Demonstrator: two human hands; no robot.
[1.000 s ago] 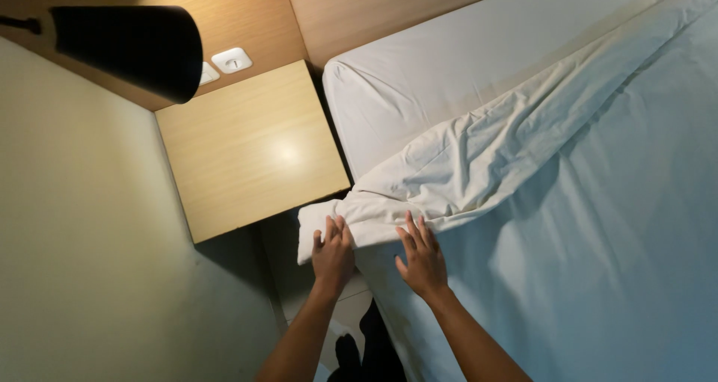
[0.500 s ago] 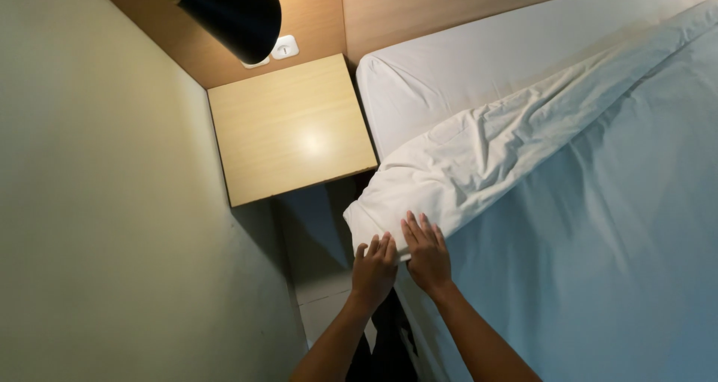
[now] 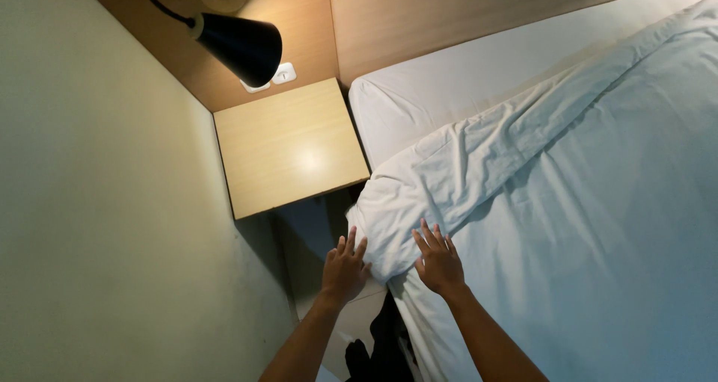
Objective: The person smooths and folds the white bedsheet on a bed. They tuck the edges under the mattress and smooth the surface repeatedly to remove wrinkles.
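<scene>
Shifted slightly apart since before: left hand (image 3: pixel 344 268) and right hand (image 3: pixel 439 261), both palm-down with fingers spread. Pressed flat on the folded duvet corner (image 3: pixel 407 202), just right of the bedside table (image 3: pixel 288 146).

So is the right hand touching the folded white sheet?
Touching: the head view shows the right hand lying flat, fingers spread, on the folded white sheet at the bed corner.
</scene>
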